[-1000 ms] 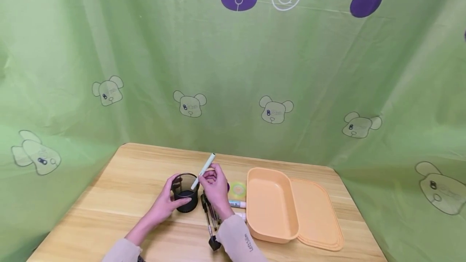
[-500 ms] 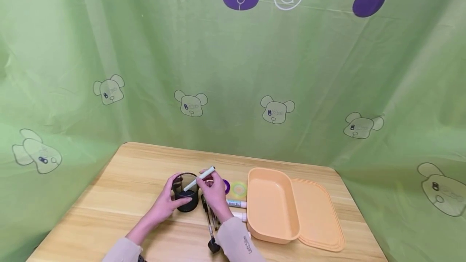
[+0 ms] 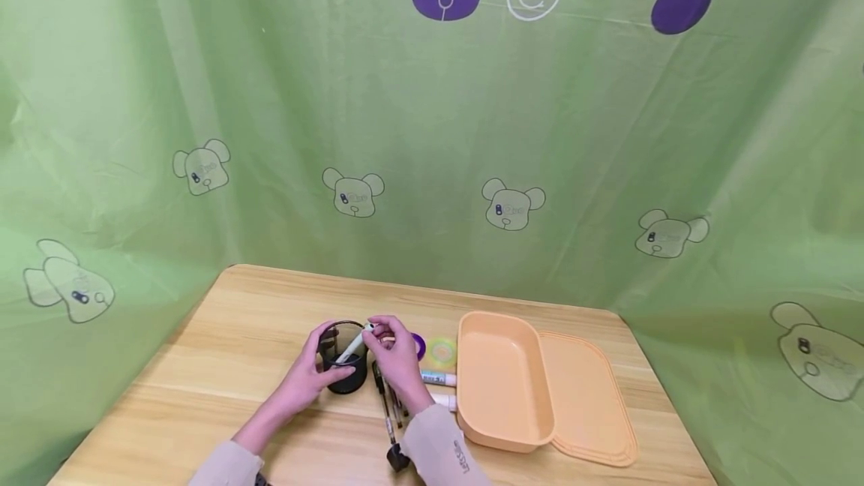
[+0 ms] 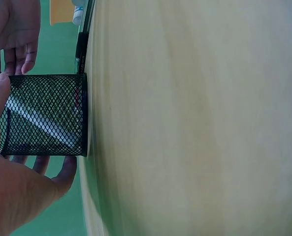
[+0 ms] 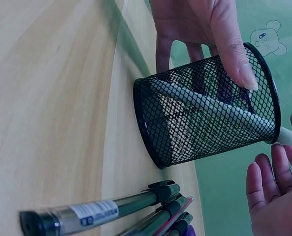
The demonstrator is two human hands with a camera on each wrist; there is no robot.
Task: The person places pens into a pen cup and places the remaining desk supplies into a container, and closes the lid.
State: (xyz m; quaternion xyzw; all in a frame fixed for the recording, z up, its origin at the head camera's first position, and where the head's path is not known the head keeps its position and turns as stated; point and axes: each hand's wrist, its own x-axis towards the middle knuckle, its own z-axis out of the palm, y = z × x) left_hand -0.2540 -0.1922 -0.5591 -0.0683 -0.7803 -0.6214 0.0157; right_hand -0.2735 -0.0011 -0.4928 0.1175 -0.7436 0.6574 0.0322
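A black mesh pen holder (image 3: 347, 381) stands upright on the wooden table, its rim facing up. My left hand (image 3: 304, 375) grips it from the left, thumb on the near side and fingers round the far side. A pale mint marker (image 3: 352, 348) leans inside; through the mesh in the right wrist view its lower end reaches the bottom. Its top end (image 5: 287, 136) pokes out past the rim. There my right hand (image 3: 398, 358) pinches it between thumb and fingers, at the holder's right side.
Several black-capped pens (image 3: 389, 411) lie right of the holder, partly under my right forearm. Beyond them are two markers (image 3: 439, 378), a purple ring (image 3: 419, 346) and a yellow-green piece (image 3: 442, 352). An orange box (image 3: 506, 381) and its flat lid (image 3: 587, 396) lie farther right.
The marker has gone from held above the rim to leaning down inside the pen holder. My right hand has tilted it and lowered it; my left hand keeps its grip.
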